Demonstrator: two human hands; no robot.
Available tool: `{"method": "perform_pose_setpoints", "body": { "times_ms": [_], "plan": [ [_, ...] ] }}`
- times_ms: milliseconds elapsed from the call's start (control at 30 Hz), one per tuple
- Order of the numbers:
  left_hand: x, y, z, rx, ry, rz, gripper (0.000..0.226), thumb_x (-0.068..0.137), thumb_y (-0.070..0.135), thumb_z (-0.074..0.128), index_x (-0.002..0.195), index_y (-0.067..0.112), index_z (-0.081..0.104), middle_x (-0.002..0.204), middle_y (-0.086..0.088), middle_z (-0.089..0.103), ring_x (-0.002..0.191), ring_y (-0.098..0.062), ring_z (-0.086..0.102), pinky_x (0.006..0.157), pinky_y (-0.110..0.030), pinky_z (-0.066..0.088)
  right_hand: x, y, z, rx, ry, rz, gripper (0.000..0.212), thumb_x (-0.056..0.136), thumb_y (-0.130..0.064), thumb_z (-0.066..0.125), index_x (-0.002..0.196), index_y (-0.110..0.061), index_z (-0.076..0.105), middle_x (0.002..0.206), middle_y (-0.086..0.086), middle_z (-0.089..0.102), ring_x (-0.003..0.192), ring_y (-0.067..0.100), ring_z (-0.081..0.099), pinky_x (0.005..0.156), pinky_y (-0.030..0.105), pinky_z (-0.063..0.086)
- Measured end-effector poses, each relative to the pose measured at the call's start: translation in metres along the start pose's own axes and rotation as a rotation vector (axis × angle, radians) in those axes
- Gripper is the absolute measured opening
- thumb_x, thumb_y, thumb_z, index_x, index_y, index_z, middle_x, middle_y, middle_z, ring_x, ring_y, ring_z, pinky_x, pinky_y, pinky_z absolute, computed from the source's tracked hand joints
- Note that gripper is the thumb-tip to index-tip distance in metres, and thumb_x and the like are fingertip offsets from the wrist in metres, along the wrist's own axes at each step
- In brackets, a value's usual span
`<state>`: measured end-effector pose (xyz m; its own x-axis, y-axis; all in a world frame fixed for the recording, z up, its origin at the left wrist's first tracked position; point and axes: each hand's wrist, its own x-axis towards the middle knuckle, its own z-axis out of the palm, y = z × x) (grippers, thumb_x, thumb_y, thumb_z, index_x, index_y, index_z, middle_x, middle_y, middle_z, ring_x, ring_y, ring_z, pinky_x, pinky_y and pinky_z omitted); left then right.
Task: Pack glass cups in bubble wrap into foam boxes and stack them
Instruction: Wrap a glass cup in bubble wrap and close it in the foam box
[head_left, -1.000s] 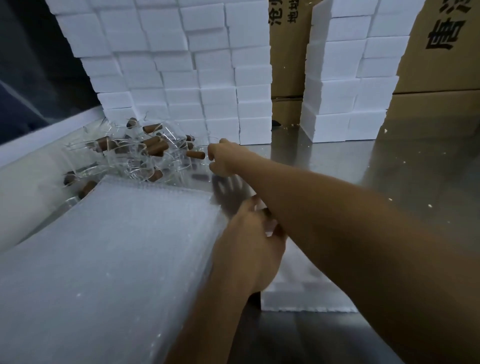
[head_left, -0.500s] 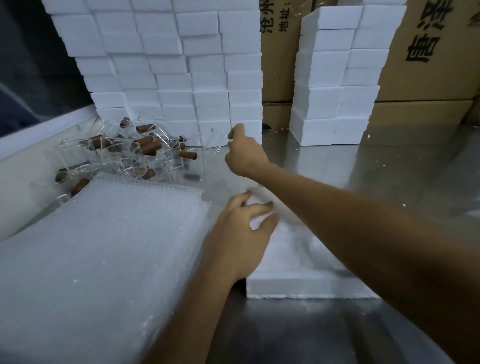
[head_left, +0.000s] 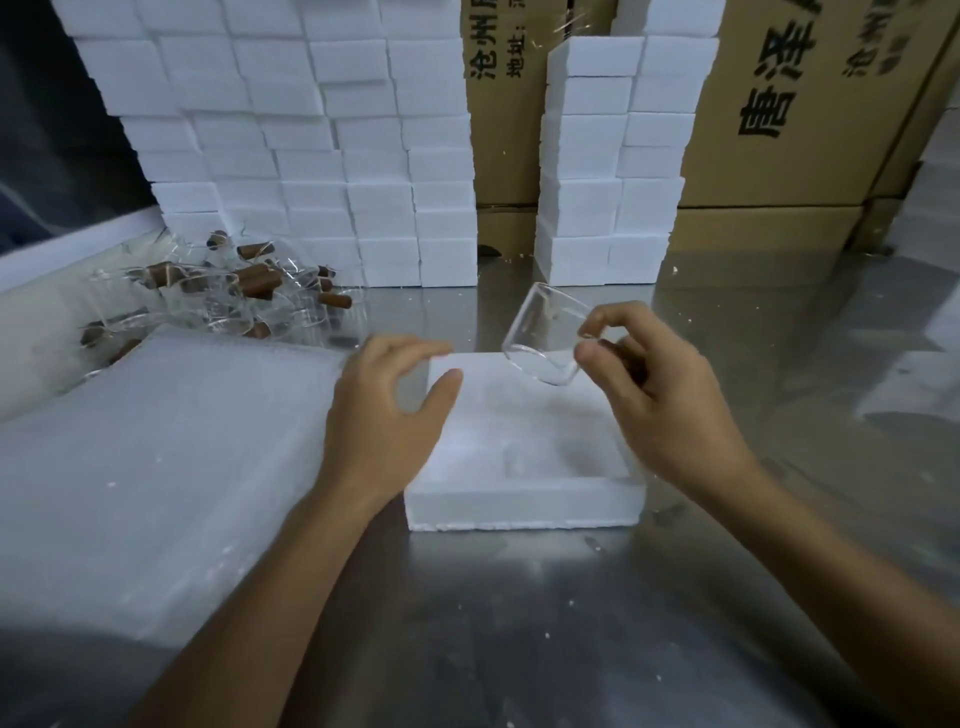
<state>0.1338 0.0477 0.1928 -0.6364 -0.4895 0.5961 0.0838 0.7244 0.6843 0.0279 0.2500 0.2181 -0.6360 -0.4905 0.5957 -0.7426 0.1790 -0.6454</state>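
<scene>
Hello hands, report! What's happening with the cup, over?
Right hand pinching glass cup over open foam box. Left hand open, hovering by the box. Cup unwrapped; nothing blocking.

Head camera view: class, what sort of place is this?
Probably a packing workshop or warehouse: stacked white foam boxes, printed cardboard cartons, and a steel table holding bubble wrap and loose glass cups.

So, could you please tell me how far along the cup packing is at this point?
Done: closed foam boxes are stacked at the back. In hand: the right hand pinches one bare glass cup above the open foam box; the left hand hovers open between that box and the bubble wrap stack. Left: wrap and box this cup, then the glass cup pile.
</scene>
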Motion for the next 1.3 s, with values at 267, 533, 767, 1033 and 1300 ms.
{"method": "perform_pose_setpoints", "body": {
  "times_ms": [267, 533, 767, 1033, 1300],
  "plan": [
    [-0.022, 0.051, 0.013, 0.014, -0.253, 0.285, 0.092, 0.074, 0.048, 0.077, 0.147, 0.054, 0.021, 0.128, 0.018, 0.054, 0.107, -0.003, 0.054, 0.084, -0.01, 0.045, -0.023, -0.013, -0.007, 0.228, -0.023, -0.116, 0.019, 0.093, -0.04, 0.06, 0.091, -0.022, 0.057, 0.049, 0.003, 0.037, 0.042, 0.006, 0.028, 0.045, 0.016, 0.026],
    [-0.021, 0.047, 0.008, 0.128, -0.214, 0.267, 0.074, 0.068, 0.033, 0.088, 0.134, 0.03, 0.054, 0.098, 0.008, 0.067, 0.079, -0.005, 0.057, 0.07, -0.018, 0.049, -0.022, -0.004, -0.013, -0.094, -0.115, -0.254, 0.071, 0.069, -0.061, 0.078, 0.125, -0.02, 0.065, 0.102, -0.002, 0.056, 0.088, 0.012, 0.06, 0.076, 0.023, 0.057],
    [-0.016, 0.05, -0.001, 0.224, -0.262, 0.255, 0.08, 0.078, 0.02, 0.082, 0.146, 0.032, 0.042, 0.106, 0.008, 0.066, 0.089, -0.01, 0.058, 0.082, -0.027, 0.05, -0.024, -0.006, -0.009, -0.193, -0.046, -0.291, 0.067, 0.077, -0.055, 0.074, 0.132, -0.02, 0.057, 0.112, -0.004, 0.066, 0.097, 0.014, 0.064, 0.082, 0.041, 0.059],
    [0.011, 0.015, -0.05, 0.708, 0.272, -0.185, 0.019, 0.091, 0.018, 0.063, 0.108, 0.013, 0.071, 0.101, -0.014, 0.073, 0.093, -0.04, 0.065, 0.085, -0.047, 0.05, -0.023, -0.006, -0.013, -0.202, 0.061, -0.168, 0.066, 0.074, -0.055, 0.075, 0.129, -0.026, 0.053, 0.116, -0.024, 0.054, 0.104, -0.005, 0.05, 0.096, 0.051, 0.052],
    [0.012, 0.001, -0.053, 0.806, 0.21, -0.484, 0.016, 0.091, 0.016, 0.069, 0.098, 0.002, 0.075, 0.096, -0.023, 0.071, 0.088, -0.045, 0.065, 0.065, -0.036, 0.037, -0.023, -0.002, -0.012, -0.138, 0.06, -0.129, 0.064, 0.072, -0.05, 0.079, 0.125, -0.025, 0.054, 0.116, -0.018, 0.059, 0.106, 0.007, 0.062, 0.095, 0.044, 0.054]
  ]
}}
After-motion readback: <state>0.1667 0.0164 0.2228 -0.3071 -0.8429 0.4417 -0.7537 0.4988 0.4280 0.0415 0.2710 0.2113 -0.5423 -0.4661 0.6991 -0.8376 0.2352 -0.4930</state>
